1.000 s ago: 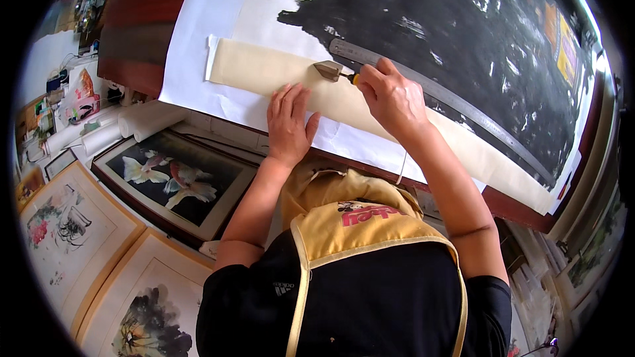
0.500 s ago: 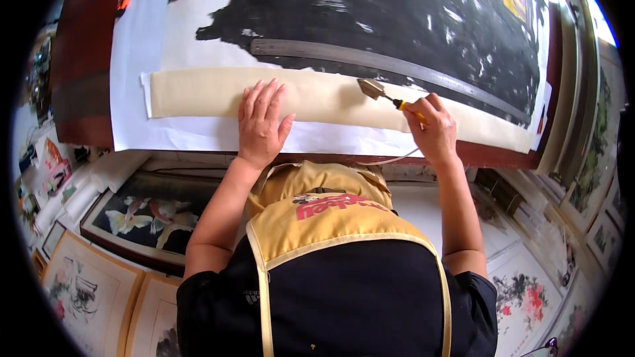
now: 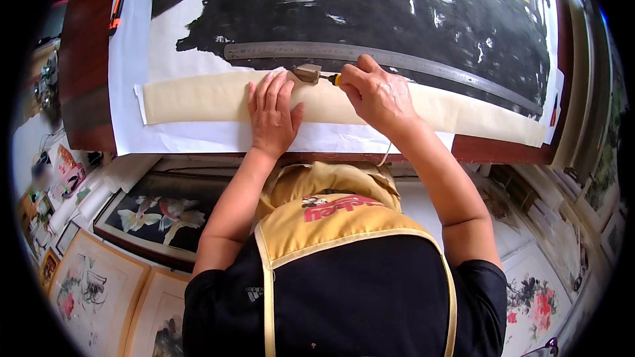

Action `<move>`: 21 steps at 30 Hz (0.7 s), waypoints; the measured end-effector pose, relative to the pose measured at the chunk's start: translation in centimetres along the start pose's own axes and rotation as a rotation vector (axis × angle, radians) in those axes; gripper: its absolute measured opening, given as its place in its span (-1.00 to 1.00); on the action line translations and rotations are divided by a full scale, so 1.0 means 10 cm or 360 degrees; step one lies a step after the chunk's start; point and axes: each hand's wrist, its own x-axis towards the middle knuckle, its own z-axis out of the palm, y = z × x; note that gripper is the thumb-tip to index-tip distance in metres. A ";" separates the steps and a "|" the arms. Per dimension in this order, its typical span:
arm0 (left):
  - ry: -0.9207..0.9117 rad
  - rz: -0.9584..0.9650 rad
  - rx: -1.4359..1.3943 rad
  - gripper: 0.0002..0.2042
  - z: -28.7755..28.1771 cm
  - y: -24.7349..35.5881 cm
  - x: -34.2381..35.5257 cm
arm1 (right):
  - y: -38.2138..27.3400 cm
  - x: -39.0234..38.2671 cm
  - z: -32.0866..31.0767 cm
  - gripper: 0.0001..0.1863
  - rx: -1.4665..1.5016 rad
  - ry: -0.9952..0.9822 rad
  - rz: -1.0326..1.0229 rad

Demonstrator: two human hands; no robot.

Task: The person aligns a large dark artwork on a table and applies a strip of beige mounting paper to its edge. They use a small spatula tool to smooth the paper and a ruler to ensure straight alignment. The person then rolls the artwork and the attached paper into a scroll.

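My left hand (image 3: 272, 116) lies flat with fingers outstretched on a long cream paper strip (image 3: 198, 96), which runs over white backing paper (image 3: 134, 39). My right hand (image 3: 380, 96) grips the handle of a small metal-headed tool (image 3: 307, 74) with a yellow-and-black handle. Its head is at the strip's upper edge, just right of my left fingertips. Just above the strip a long steel ruler (image 3: 297, 51) rests on a sheet with a large black painted area (image 3: 357, 6). A pale cord (image 3: 387, 153) hangs below my right hand.
The dark red table (image 3: 86, 66) has an orange-and-black tool (image 3: 118, 6) at its left. Below stand framed paintings (image 3: 152, 211), flower pictures (image 3: 532, 304) and paper rolls (image 3: 109, 192). Small items (image 3: 69, 172) crowd the far left; long boards (image 3: 575, 92) lean at the right.
Since half a second ago my right hand and the tool head have moved left, toward my left fingers, and the hand is higher on the strip. The camera view has shifted too.
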 end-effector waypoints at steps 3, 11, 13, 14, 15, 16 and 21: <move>0.0094 -0.0086 -0.0059 -0.58 0.03 -0.01 -0.05 | 0.17 -0.09 -0.07 -0.97 -0.0001 0.0059 -0.0066; 0.0268 -0.0120 -0.0161 -0.75 0.07 -0.07 -0.08 | 0.06 0.08 0.03 -0.95 -0.0006 -0.0046 -0.0156; 0.0293 -0.0112 -0.0188 -0.77 0.07 -0.06 -0.09 | -0.12 0.25 0.16 -0.93 -0.0008 -0.0025 -0.0247; 0.0284 -0.0121 -0.0191 -0.77 0.05 -0.04 -0.09 | -0.18 0.31 0.20 -0.93 -0.0001 -0.0031 -0.0266; 0.0277 -0.0128 -0.0190 -0.78 0.03 -0.05 -0.09 | -0.25 0.37 0.25 -0.92 0.0008 -0.0035 -0.0287; 0.0288 -0.0126 -0.0174 -0.77 0.03 -0.05 -0.09 | -0.29 0.40 0.27 -0.92 0.0016 -0.0037 -0.0305; 0.0278 -0.0168 -0.0182 -0.78 0.03 -0.04 -0.09 | -0.32 0.39 0.26 -0.91 0.0007 -0.0073 -0.0226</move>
